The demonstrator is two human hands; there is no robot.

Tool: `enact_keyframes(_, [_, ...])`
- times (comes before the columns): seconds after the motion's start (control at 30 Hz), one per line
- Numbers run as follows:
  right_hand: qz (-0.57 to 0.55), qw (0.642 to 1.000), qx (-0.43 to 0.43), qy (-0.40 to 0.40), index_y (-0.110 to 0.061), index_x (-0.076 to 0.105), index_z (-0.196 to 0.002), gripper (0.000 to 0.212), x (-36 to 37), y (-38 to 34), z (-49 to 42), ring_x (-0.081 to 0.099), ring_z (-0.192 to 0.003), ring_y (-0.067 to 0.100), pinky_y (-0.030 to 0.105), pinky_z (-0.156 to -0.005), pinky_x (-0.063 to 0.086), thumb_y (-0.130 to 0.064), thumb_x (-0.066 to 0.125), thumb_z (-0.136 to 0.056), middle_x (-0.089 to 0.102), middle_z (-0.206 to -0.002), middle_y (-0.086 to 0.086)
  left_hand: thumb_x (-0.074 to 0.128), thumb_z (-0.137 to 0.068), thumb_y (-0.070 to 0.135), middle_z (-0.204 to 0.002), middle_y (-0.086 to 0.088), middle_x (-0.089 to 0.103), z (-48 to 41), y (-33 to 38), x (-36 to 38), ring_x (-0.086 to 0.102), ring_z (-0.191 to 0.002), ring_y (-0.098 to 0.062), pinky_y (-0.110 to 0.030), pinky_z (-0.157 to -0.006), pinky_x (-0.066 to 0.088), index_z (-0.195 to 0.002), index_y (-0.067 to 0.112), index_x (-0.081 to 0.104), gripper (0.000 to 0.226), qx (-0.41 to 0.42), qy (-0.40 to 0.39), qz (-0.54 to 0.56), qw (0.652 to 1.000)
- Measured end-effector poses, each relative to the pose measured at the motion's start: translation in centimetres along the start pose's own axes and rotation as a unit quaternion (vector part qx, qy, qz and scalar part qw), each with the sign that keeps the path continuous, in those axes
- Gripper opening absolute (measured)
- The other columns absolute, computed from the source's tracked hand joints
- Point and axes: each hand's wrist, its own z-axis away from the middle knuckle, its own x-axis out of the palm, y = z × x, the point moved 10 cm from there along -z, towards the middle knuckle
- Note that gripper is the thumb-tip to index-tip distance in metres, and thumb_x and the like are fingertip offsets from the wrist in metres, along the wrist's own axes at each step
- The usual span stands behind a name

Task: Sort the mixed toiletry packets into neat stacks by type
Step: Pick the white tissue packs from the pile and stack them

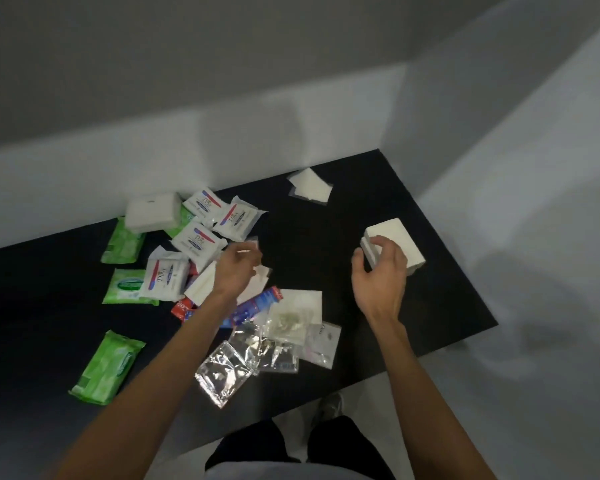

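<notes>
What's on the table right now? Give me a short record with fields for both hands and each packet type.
left hand: over the mixed pile, grip blurred
right hand: fingers curved at the white stack, hold unclear
white stack: right side of black table, apart
green packs: scattered, left side
Dove packets: unsorted, far left
clear sachets: loose, near edge
flat white packets: far middle, alone

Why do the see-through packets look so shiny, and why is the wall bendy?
In the head view, the clear plastic packets catch glare from the room light; the wide-angle lens curves the wall; a soft shadow falls on it; the left hand looks slightly blurred at its fingertips.
</notes>
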Motion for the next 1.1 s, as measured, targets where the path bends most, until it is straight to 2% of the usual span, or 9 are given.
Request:
enact_keyframes(0.07, [0.002, 1.000, -0.008, -0.029, -0.023, 0.058, -0.136, 0.039, 3.0, -2.4, 1.6, 0.053, -0.130, 0.014, 0.030, -0.104, 0.045, -0.036, 0.068, -0.101, 0.058, -0.139, 0.001, 0.069, -0.098, 0.017, -0.115, -0.010, 0.074, -0.9, -1.1, -5.1, 0.072, -0.104, -0.025, -0.038, -0.081, 0.058, -0.113, 0.021, 0.069, 0.016, -0.004, 0.031, 0.007, 0.999])
enact_keyframes(0.2, [-0.018, 0.995, -0.001, -0.097, -0.025, 0.057, -0.139, 0.042, 10.4, -6.9, 4.9, 0.055, -0.122, 0.010, 0.028, -0.097, 0.049, -0.040, 0.067, -0.102, 0.057, -0.139, -0.001, 0.069, -0.096, 0.012, -0.104, -0.017, 0.075, -2.7, -2.2, -13.9, 0.071, -0.088, -0.026, -0.037, -0.073, 0.056, -0.117, 0.010, 0.070, 0.022, -0.010, 0.088, -0.009, 0.996])
enact_keyframes(0.33, [-0.038, 0.991, -0.013, -0.128, -0.021, 0.063, -0.124, 0.028, 17.6, -12.0, 6.9, 0.063, -0.110, 0.013, 0.037, -0.094, 0.058, -0.033, 0.069, -0.100, 0.065, -0.122, -0.001, 0.069, -0.095, 0.015, -0.109, -0.013, 0.075, -5.3, -2.4, -20.8, 0.071, -0.090, -0.029, -0.045, -0.080, 0.060, -0.111, 0.017, 0.071, 0.017, -0.004, 0.125, -0.044, 0.991])
enact_keyframes(0.5, [-0.063, 0.983, 0.010, -0.172, -0.013, 0.065, -0.123, 0.030, 25.2, -17.0, 7.9, 0.067, -0.102, 0.016, 0.024, -0.081, 0.053, -0.031, 0.071, -0.100, 0.068, -0.115, 0.002, 0.065, -0.096, 0.023, -0.114, -0.008, 0.075, -8.5, -1.5, -26.4, 0.073, -0.103, -0.028, -0.049, -0.097, 0.059, -0.114, 0.019, 0.075, 0.021, -0.013, 0.150, -0.114, 0.982])
enact_keyframes(0.57, [-0.068, 0.981, 0.018, -0.179, -0.011, 0.065, -0.123, 0.030, 27.7, -18.6, 7.9, 0.070, -0.104, 0.021, 0.029, -0.080, 0.056, -0.029, 0.072, -0.099, 0.072, -0.116, 0.007, 0.063, -0.097, 0.027, -0.118, -0.007, 0.074, -9.6, -0.9, -28.0, 0.071, -0.107, -0.030, -0.047, -0.097, 0.057, -0.120, 0.017, 0.075, 0.028, -0.014, 0.161, -0.159, 0.974])
enact_keyframes(0.73, [-0.070, 0.974, 0.054, -0.207, -0.012, 0.063, -0.118, 0.024, 33.7, -21.9, 6.7, 0.066, -0.096, 0.020, 0.026, -0.070, 0.047, -0.027, 0.069, -0.100, 0.069, -0.108, 0.005, 0.072, -0.081, 0.040, -0.119, -0.011, 0.073, -14.4, -3.2, -31.2, 0.071, -0.110, -0.032, -0.046, -0.092, 0.062, -0.125, 0.021, 0.068, 0.049, -0.051, 0.144, -0.118, 0.981])
enact_keyframes(0.87, [-0.084, 0.974, 0.073, -0.196, -0.005, 0.062, -0.121, 0.036, 37.6, -23.4, 5.6, 0.066, -0.106, 0.029, 0.038, -0.082, 0.054, -0.032, 0.068, -0.098, 0.069, -0.117, 0.014, 0.074, -0.090, 0.036, -0.125, -0.010, 0.070, -14.8, -1.1, -31.3, 0.069, -0.113, -0.030, -0.030, -0.081, 0.050, -0.136, 0.014, 0.065, 0.052, -0.041, 0.147, -0.137, 0.979])
enact_keyframes(1.03, [-0.094, 0.971, 0.095, -0.196, -0.002, 0.057, -0.131, 0.045, 40.1, -24.1, 5.6, 0.060, -0.116, 0.035, 0.037, -0.083, 0.046, -0.031, 0.064, -0.099, 0.063, -0.128, 0.019, 0.066, -0.097, 0.033, -0.133, -0.017, 0.068, -16.4, 0.4, -30.3, 0.067, -0.119, -0.036, -0.040, -0.100, 0.055, -0.142, 0.004, 0.061, 0.053, -0.022, 0.129, -0.146, 0.981])
enact_keyframes(1.1, [-0.091, 0.971, 0.096, -0.199, 0.000, 0.055, -0.134, 0.046, 40.5, -24.3, 5.8, 0.058, -0.120, 0.036, 0.042, -0.092, 0.049, -0.031, 0.063, -0.101, 0.060, -0.132, 0.020, 0.065, -0.096, 0.037, -0.124, -0.019, 0.073, -17.3, 0.4, -29.8, 0.071, -0.109, -0.037, -0.043, -0.096, 0.058, -0.133, 0.005, 0.067, 0.049, -0.025, 0.110, -0.149, 0.982])
